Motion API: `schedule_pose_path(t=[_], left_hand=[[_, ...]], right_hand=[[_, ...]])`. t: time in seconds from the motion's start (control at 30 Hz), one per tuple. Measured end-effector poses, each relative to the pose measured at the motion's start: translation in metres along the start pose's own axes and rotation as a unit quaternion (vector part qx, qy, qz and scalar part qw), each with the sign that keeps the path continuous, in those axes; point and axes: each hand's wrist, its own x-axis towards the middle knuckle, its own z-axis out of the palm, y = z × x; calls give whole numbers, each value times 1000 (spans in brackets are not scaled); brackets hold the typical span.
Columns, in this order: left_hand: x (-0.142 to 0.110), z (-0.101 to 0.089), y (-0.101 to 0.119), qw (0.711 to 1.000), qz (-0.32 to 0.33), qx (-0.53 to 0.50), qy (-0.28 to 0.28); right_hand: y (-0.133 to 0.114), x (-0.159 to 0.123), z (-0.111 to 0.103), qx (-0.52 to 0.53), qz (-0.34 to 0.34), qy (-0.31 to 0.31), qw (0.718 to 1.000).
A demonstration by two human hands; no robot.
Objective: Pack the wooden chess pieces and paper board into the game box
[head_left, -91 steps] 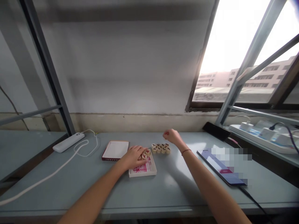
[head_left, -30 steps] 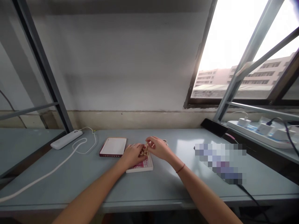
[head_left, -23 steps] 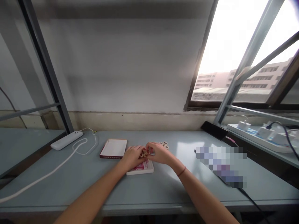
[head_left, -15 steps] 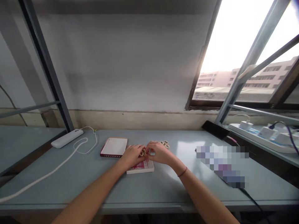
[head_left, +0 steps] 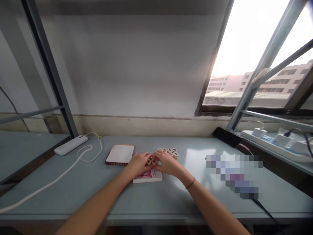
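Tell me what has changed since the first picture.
The right hand has come leftward and nearer, from beyond the loose pieces to the pieces over the white box; whether it grips one is unclear. The left hand, box and red-edged tray stayed put.

On the table [head_left: 85, 195], a box [head_left: 148, 180] lies under the left hand [head_left: 139, 164], pieces [head_left: 153, 161] between both hands. A lid [head_left: 121, 153] lies left of that hand, power bank [head_left: 70, 145] farther left; discs [head_left: 170, 151] stand behind the right hand [head_left: 167, 163].
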Motion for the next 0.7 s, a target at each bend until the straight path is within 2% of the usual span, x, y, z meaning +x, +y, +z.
schedule_pose_path(t=[0.13,0.27,0.4,0.47,0.57,0.7], left_hand=[[-1,-2,0,1000,0,1,-4],[-1,-4,-1,1000,1,5,-11],[-1,-4,-3,1000,9,7,-17],[-1,-5,-3,1000,9,5,-21],[-2,-6,-2,1000,6,3,-27],[-2,-7,-1,999,4,4,-33]], right_hand=[[-3,0,-1,-1,9,6,1000],[2,0,-11,7,9,15,1000],[23,2,-23,-6,82,104,991],[34,3,-24,-25,107,126,986],[44,5,-19,-40,98,99,989],[41,12,-10,-50,77,58,994]])
